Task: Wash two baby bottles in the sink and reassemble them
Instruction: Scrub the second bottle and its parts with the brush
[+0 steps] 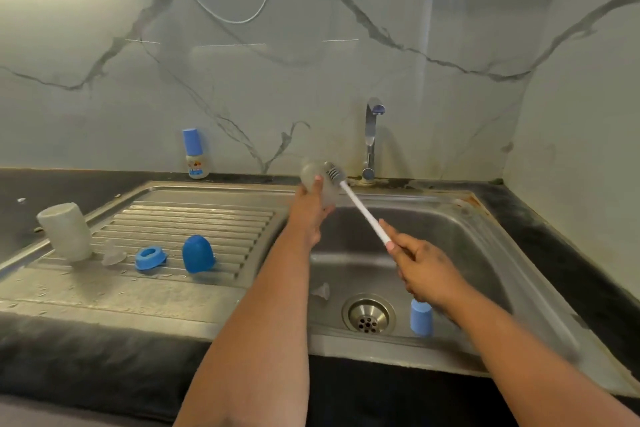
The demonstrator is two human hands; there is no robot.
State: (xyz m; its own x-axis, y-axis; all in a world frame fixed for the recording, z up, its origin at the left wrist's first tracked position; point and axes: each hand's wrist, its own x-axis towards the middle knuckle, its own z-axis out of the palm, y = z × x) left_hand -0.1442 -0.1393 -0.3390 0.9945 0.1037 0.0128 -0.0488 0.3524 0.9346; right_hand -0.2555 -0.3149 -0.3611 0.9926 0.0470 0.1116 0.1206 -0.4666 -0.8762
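Observation:
My left hand (310, 210) grips a clear baby bottle (317, 180) above the sink's back edge, its image blurred. My right hand (420, 265) holds the white handle of a bottle brush (360, 206), whose grey bristle head sits at the bottle's mouth. On the draining board an upturned clear bottle (65, 230) stands beside a clear teat (113, 253), a blue screw ring (150, 257) and a blue cap (197, 254). Down in the sink (485, 246) lie another clear teat (321, 292) and a light blue cap (421, 317), near the drain (368, 314).
A chrome tap (371, 139) rises behind the sink, with no water visible. A small bottle with a blue cap (196, 154) stands against the marble wall. Dark countertop (52, 191) surrounds the steel unit, and a white cable (239, 14) hangs on the wall.

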